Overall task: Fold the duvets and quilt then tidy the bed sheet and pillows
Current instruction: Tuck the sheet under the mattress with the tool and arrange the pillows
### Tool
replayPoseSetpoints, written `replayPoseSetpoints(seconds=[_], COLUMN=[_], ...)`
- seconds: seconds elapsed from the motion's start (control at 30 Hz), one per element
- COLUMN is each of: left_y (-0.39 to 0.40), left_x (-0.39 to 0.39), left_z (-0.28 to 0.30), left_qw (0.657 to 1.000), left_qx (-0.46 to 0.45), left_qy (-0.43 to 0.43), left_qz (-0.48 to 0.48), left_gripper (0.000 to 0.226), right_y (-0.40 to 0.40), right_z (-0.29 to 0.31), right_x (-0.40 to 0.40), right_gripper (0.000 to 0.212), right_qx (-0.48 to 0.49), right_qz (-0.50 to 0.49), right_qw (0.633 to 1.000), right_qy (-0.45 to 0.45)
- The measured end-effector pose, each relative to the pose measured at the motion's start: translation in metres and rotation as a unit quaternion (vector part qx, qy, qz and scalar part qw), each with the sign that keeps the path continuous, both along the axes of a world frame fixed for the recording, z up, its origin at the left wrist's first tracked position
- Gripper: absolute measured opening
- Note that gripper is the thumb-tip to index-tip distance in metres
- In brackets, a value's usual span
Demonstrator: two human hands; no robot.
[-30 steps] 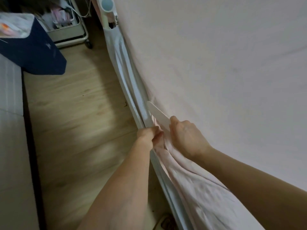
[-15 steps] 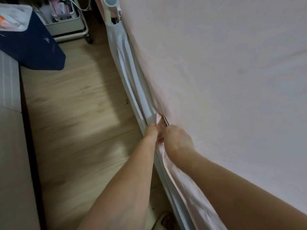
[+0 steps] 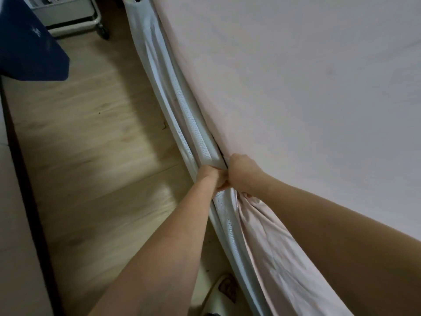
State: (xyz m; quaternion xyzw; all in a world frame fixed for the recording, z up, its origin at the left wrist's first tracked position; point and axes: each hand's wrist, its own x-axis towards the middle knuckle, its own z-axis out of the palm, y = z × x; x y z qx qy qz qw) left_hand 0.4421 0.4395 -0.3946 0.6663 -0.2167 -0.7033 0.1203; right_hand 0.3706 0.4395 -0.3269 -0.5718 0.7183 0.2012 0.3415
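The pale pink bed sheet (image 3: 307,92) lies stretched flat over the mattress on the right. Its loose edge (image 3: 268,245) hangs bunched along the bed's side below my hands. A grey-white mesh bed rail (image 3: 182,115) runs down that side. My left hand (image 3: 208,176) grips the top of the rail next to the gap. My right hand (image 3: 241,174) is curled in a fist at the gap between the mattress and the rail, right where the sheet bunches up. The white flat paddle it held a moment ago is hidden.
Wooden floor (image 3: 95,137) runs along the left of the bed. A navy cloth (image 3: 29,46) hangs at the upper left, with a white wheeled cart (image 3: 75,17) behind it. Grey furniture (image 3: 11,224) lines the left edge. A slipper (image 3: 225,290) lies by the bed at the bottom.
The white paddle in my right hand went from above the sheet edge down into the gap and out of sight. Both hands stayed together at the rail.
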Motion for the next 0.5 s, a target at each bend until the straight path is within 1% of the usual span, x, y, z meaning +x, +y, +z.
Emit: replayPoseSetpoints(seconds=[0.1,0.17,0.23,0.37,0.4,0.47,0.5], left_y=[0.019,0.039,0.053,0.066,0.069,0.075,0.079], left_x=[-0.009,-0.013,-0.014,-0.015,-0.017,-0.020,-0.022], left_z=[0.004,0.004,0.006,0.009,0.010,0.012,0.011], left_qw=[0.999,0.997,0.994,0.995,0.995,0.997,0.998], left_qx=[0.003,0.019,0.022,0.045,0.042,0.043,0.037], left_qy=[-0.016,-0.038,-0.061,-0.079,-0.075,-0.057,-0.055], left_qz=[-0.046,-0.066,-0.082,-0.052,-0.046,-0.011,0.011], left_gripper=[0.031,0.026,0.026,0.032,0.029,0.011,0.020], right_y=[0.008,0.024,0.041,0.066,0.071,0.081,0.087], right_z=[0.005,0.013,0.026,0.051,0.057,0.066,0.067], right_x=[-0.003,-0.009,-0.015,-0.020,-0.021,-0.024,-0.025], right_gripper=[0.027,0.027,0.019,0.032,0.033,0.034,0.036], right_qx=[-0.015,-0.014,-0.024,-0.056,-0.052,-0.048,-0.051], right_qz=[-0.002,-0.018,-0.001,0.069,0.084,0.110,0.114], right_qw=[1.000,0.999,0.999,0.996,0.995,0.993,0.992], right_qy=[-0.018,-0.046,-0.049,0.004,0.010,0.019,0.021])
